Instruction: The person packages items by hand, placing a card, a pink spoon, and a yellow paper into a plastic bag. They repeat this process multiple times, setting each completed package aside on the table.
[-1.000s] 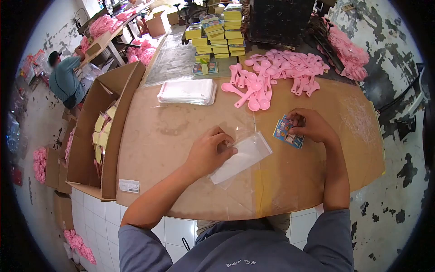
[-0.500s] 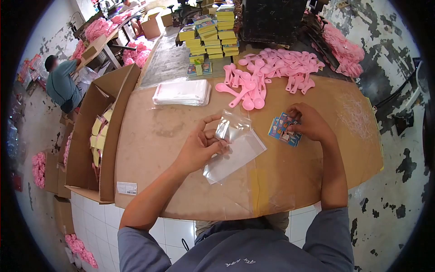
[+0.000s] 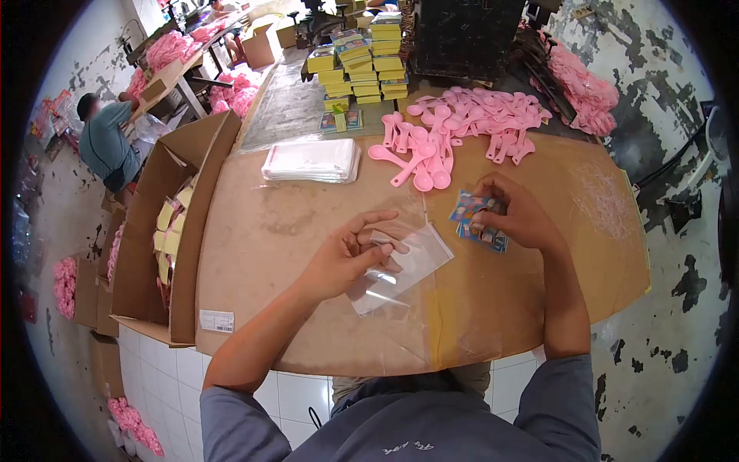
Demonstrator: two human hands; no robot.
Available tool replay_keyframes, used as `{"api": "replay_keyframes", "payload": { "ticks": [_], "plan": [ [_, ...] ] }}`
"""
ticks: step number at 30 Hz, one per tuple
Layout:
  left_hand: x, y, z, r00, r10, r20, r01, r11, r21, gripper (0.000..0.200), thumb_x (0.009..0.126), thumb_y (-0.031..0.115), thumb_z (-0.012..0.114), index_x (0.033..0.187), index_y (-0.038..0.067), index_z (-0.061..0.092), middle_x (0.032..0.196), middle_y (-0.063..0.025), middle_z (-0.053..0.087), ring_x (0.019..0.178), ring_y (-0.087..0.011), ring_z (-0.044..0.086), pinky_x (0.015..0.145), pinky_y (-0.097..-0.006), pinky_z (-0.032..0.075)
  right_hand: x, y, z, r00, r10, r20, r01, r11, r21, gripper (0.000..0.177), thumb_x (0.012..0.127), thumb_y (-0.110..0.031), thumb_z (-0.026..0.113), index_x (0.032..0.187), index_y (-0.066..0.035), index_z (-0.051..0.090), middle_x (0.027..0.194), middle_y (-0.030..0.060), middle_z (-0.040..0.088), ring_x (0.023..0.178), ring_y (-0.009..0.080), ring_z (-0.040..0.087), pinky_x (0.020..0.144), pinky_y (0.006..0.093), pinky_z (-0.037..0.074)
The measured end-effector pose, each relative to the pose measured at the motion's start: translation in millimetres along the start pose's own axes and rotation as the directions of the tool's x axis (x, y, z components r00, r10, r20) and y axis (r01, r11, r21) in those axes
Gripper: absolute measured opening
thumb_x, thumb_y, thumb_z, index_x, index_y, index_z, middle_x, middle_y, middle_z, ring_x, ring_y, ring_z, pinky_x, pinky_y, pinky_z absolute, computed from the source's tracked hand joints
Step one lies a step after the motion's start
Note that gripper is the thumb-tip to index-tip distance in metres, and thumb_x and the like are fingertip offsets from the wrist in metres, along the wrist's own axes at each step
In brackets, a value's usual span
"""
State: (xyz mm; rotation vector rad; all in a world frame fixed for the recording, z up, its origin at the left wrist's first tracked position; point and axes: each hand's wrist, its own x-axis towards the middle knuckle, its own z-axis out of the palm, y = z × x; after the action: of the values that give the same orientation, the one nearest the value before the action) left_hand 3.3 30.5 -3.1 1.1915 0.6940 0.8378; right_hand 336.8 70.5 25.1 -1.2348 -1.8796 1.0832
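My left hand point(image 3: 348, 258) is over the middle of the cardboard-covered table, its thumb and curled fingers closed on a clear plastic bag point(image 3: 419, 266). The bag slants down to the right, with a white strip along its right edge. To the right, my right hand point(image 3: 517, 209) pinches a blue printed card point(image 3: 468, 206) between thumb and fingers. Under that card, a small stack of similar blue cards point(image 3: 491, 239) lies on the table, partly covered by the hand.
Beyond my hands lie a stack of clear bags point(image 3: 310, 160) and a heap of pink spoons point(image 3: 481, 112). Stacks of yellow-edged cards point(image 3: 356, 65) stand farther back. An open carton point(image 3: 215, 154) with packed pieces is at the left. A person point(image 3: 112, 142) sits beyond it.
My right hand has raised the blue card's left end off the small stack, tilting it. The bag's shiny upper part has shifted and flattened around my left fingers.
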Motion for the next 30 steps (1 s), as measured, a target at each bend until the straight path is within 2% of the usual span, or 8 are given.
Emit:
{"api": "replay_keyframes", "payload": {
  "ticks": [7,10,13,16,19,22,26,30],
  "plan": [
    [-2,1,-7,0.999,-0.026,0.027,0.025,1.000,0.009,0.066,0.100,0.007,0.065,0.155,0.005,0.030,0.101,-0.0116,0.074,0.088,-0.0147,0.073,0.082,-0.0298,0.060,1,-1,57,0.991,-0.052,0.125,0.024,0.977,0.212,0.032,0.091,-0.004,0.073,0.120,-0.003,0.060,0.108,0.0036,0.067,0.102,0.0130,0.064,0.089,0.0306,0.053],
    [-1,-3,-7,0.999,-0.031,0.014,0.030,0.998,0.047,0.072,0.097,0.007,0.070,0.156,0.004,0.028,0.098,-0.0119,0.076,0.086,-0.0147,0.073,0.080,-0.0276,0.058,-4,-21,63,0.995,0.007,0.096,-0.042,0.928,0.369,0.035,0.092,-0.003,0.072,0.124,-0.003,0.060,0.111,0.0055,0.068,0.104,0.0129,0.065,0.089,0.0301,0.053],
    [-2,-6,-6,0.999,-0.048,0.000,0.047,0.997,0.065,0.078,0.095,0.005,0.073,0.156,0.002,0.026,0.096,-0.0136,0.077,0.086,-0.0159,0.074,0.079,-0.0280,0.058,-1,-19,64,1.000,-0.010,0.007,0.006,0.895,0.446,0.039,0.091,-0.006,0.074,0.127,-0.002,0.061,0.110,0.0074,0.071,0.099,0.0124,0.067,0.084,0.0296,0.054],
    [-1,-5,-4,0.999,-0.052,-0.013,0.053,0.990,0.132,0.082,0.094,0.004,0.073,0.158,0.001,0.022,0.096,-0.0151,0.077,0.088,-0.0171,0.074,0.081,-0.0281,0.058,-2,-9,66,0.999,-0.027,0.037,0.009,0.908,0.419,0.036,0.089,-0.006,0.074,0.124,-0.003,0.065,0.107,0.0065,0.071,0.097,0.0132,0.067,0.082,0.0287,0.054],
    [-3,-5,-1,0.998,-0.067,-0.010,0.068,0.978,0.197,0.084,0.094,0.004,0.073,0.160,0.002,0.020,0.098,-0.0145,0.077,0.091,-0.0160,0.074,0.084,-0.0279,0.057,-4,-4,65,0.976,-0.204,0.082,0.195,0.975,0.103,0.040,0.088,-0.004,0.075,0.128,-0.006,0.067,0.107,0.0057,0.071,0.097,0.0115,0.065,0.082,0.0292,0.053],
    [-6,-3,6,0.997,-0.082,0.001,0.077,0.944,0.319,0.082,0.094,0.004,0.072,0.160,0.005,0.023,0.099,-0.0127,0.077,0.092,-0.0135,0.072,0.085,-0.0280,0.057,-4,-7,66,0.935,-0.285,0.210,0.287,0.958,0.022,0.043,0.088,-0.005,0.075,0.130,-0.008,0.067,0.106,0.0059,0.071,0.094,0.0119,0.065,0.079,0.0303,0.052],
    [-8,0,14,0.998,-0.057,0.019,0.039,0.861,0.508,0.078,0.095,0.003,0.071,0.160,0.009,0.029,0.100,-0.0105,0.077,0.094,-0.0103,0.069,0.084,-0.0276,0.056,-10,-20,84,0.959,-0.227,0.171,0.223,0.974,0.041,0.042,0.090,-0.005,0.073,0.131,-0.007,0.066,0.101,0.0057,0.070,0.093,0.0114,0.064,0.077,0.0289,0.051],
    [-7,-5,11,0.999,-0.029,-0.032,0.040,0.917,0.396,0.076,0.095,0.001,0.071,0.159,0.008,0.031,0.101,-0.0096,0.077,0.094,-0.0098,0.069,0.081,-0.0261,0.056,-5,-6,86,0.990,-0.138,0.027,0.127,0.960,0.249,0.035,0.090,-0.004,0.073,0.125,-0.005,0.066,0.097,0.0028,0.068,0.088,0.0071,0.062,0.075,0.0252,0.050]
  ]
}}
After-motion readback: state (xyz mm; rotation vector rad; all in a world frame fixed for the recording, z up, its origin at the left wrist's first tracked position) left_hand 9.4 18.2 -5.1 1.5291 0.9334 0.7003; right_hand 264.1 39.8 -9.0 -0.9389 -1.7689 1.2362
